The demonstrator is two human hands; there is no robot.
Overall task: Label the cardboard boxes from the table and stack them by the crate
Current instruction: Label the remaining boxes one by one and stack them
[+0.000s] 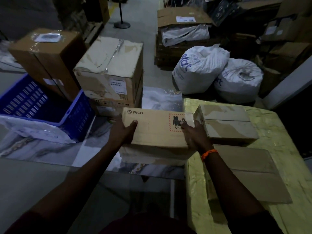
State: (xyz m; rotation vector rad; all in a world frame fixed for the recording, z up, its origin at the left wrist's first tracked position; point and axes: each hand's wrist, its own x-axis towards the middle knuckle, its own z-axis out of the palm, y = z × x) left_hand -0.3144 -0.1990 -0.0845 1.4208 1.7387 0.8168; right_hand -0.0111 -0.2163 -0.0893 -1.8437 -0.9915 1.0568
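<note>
Dim light. Grey concrete floor (148, 31). Black round-based stand (121, 22) far back. White woven sack (199, 68) touching second sack (239, 80). Dark pallet stack (168, 53) behind.

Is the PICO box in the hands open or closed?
Closed: the PICO box shows a flat, unbroken top between left hand and right hand.

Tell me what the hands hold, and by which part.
Both hold the PICO cardboard box by its short ends: left hand at the left end, right hand at the right, thumbs on top.

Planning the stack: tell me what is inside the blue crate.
Inside the blue crate only slotted walls and a dark floor show; white plastic sheeting hides its near edge.
</note>
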